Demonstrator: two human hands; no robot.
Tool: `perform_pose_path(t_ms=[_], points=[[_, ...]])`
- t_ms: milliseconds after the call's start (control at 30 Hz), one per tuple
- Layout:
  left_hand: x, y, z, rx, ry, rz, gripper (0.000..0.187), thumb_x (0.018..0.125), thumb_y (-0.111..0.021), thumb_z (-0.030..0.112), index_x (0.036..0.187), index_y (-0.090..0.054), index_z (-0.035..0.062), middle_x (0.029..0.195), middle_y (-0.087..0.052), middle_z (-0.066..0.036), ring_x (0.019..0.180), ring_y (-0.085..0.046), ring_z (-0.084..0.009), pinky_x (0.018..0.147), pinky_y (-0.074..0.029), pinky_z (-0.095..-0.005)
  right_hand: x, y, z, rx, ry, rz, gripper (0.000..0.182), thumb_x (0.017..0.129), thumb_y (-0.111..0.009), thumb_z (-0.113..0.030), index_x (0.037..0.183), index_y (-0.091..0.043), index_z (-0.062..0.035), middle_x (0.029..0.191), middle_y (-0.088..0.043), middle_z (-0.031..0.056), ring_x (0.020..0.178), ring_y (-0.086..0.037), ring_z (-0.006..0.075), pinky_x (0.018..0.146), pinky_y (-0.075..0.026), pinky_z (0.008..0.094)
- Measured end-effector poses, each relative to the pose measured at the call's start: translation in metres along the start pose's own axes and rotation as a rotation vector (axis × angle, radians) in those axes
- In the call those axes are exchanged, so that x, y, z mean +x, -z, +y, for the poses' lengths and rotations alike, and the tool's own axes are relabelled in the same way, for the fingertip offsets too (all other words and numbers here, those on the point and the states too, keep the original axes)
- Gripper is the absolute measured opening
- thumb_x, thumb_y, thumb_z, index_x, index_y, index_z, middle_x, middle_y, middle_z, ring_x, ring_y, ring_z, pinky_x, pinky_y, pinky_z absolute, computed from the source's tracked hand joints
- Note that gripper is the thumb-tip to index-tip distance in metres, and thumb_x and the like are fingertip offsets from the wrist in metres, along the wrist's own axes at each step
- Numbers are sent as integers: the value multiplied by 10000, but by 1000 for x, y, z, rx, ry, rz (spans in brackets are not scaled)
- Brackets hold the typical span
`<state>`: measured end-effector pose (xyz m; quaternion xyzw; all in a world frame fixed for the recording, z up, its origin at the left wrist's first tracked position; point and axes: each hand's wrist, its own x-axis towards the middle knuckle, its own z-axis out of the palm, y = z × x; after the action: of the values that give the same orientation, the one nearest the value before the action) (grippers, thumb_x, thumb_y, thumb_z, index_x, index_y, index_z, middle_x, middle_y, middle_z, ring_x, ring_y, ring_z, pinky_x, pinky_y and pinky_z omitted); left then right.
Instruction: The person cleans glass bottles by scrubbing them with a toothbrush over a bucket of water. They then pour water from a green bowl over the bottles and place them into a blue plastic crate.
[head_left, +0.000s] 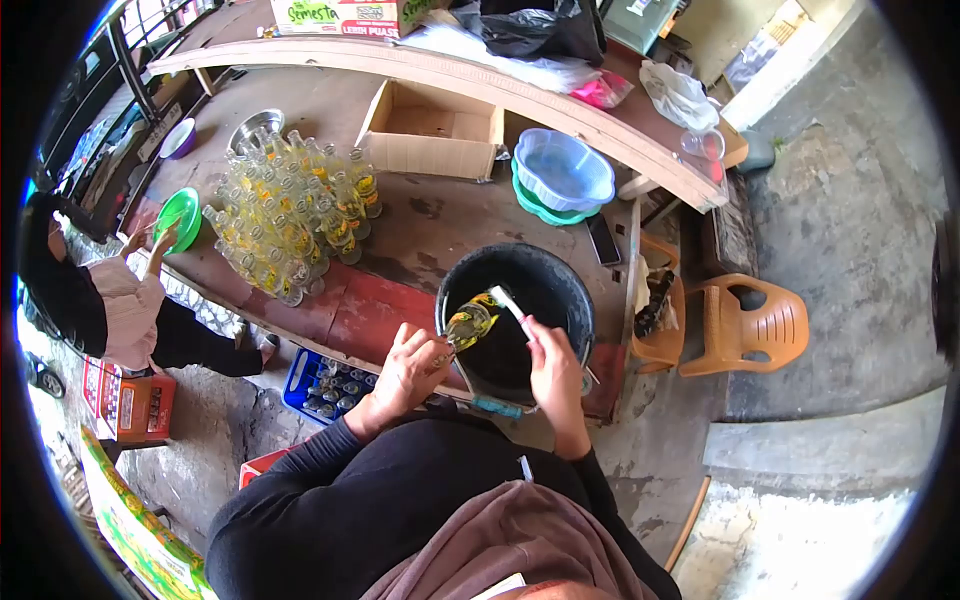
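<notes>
Left hand [415, 365] grips bottle [472, 324] by near end, far end out over bucket [520, 251], at brush [508, 301] held in right hand [553, 372].

Tilted glass bottle [472, 322] — yellow print, white brush [508, 302]

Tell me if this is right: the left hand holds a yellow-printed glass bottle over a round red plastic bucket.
Not red: the head view shows a round black plastic bucket. The left hand does hold the glass bottle over it.
</notes>
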<state>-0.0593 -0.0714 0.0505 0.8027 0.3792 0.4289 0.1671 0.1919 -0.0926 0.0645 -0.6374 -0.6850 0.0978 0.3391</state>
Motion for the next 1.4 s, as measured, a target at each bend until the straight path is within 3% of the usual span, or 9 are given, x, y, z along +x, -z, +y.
perform_pose_path(t_ms=[200, 400, 567, 700, 867, 1000, 1167, 1267, 1400], points=[[16, -11, 0, -30, 74, 58, 294, 690, -817, 29, 919, -637, 67, 842, -617, -75, 806, -570, -315, 726, -483, -416, -7, 1, 1, -178, -192, -120, 299, 941, -627, -86, 1234, -660, -137, 1008, -645, 126, 900, -660, 357, 743, -528, 433], [32, -31, -1, -93, 120, 77, 283, 684, -806, 37, 928, -663, 49, 878, -604, -111, 854, -564, -335, 743, -498, -424, -14, -2, -8, 83, 15, -123, 343, 928, -620, -55, 1258, -644, -149, 985, -610, 127, 889, -653, 366, 739, -515, 460], [49, -52, -6, -177, 118, 73, 317, 703, -798, 13, 998, -691, 54, 855, -585, -78, 820, -564, -283, 724, -488, -385, -8, 5, -14, -43, -105, -108, 347, 973, -577, -111, 1318, -599, -147, 1046, -621, 139, 906, -656, 383, 743, -526, 468], [52, -67, -16, -236, 117, 101, 344, 713, -809, 30, 1029, -674, 29, 1005, -572, -110, 841, -602, -244, 718, -532, -343, -17, -5, -19, -170, -168, -236, 402, 972, -571, -105, 1373, -563, -132, 1070, -623, 155, 933, -659, 385, 747, -531, 462], [45, -73, -17, -345, 241, 28, 408, 725, -826, 62, 1103, -681, 14, 1206, -554, -145, 925, -630, -244, 772, -566, -336, -23, 0, -13, -45, -98, -137, 385, 974, -557, -119, 1358, -585, -116, 1060, -627, 165, 889, -677, 387, 750, -537, 485], [46, -74, -19, -285, 143, 43, 384, 749, -815, 69, 1102, -676, 12, 1183, -576, -134, 979, -622, -289, 836, -549, -372, -24, 3, -9, -293, -243, -351, 368, 965, -563, -114, 1331, -605, -126, 1058, -637, 157, 906, -671, 387, 755, -535, 480], [57, -74, -21, -229, 214, -64, 350, 852, -738, 89, 1172, -622, 6, 1086, -639, -133, 1067, -601, -363, 947, -490, -441, -13, 2, -11, -142, -141, -165, 351, 964, -561, -144, 1311, -618, -151, 1050, -640, 151, 903, -671, 393, 772, -538, 497], [70, -77, -32, -479, 258, -60, 284, 922, -678, 44, 1186, -590, -14, 1067, -655, -143, 1006, -677, -224, 841, -557, -358, -9, 3, -1, -363, -268, -331, 369, 917, -617, -91, 1272, -658, -181, 983, -633, 159, 878, -656, 394, 743, -527, 489], [95, -66, -42, -499, 321, -90, 270, 951, -669, 93, 1189, -591, -7, 942, -692, -119, 878, -673, -156, 775, -545, -316, -5, 21, -3, -276, -217, -134, 321, 914, -634, -99, 1212, -697, -201, 978, -642, 107, 867, -661, 367, 735, -527, 463]])
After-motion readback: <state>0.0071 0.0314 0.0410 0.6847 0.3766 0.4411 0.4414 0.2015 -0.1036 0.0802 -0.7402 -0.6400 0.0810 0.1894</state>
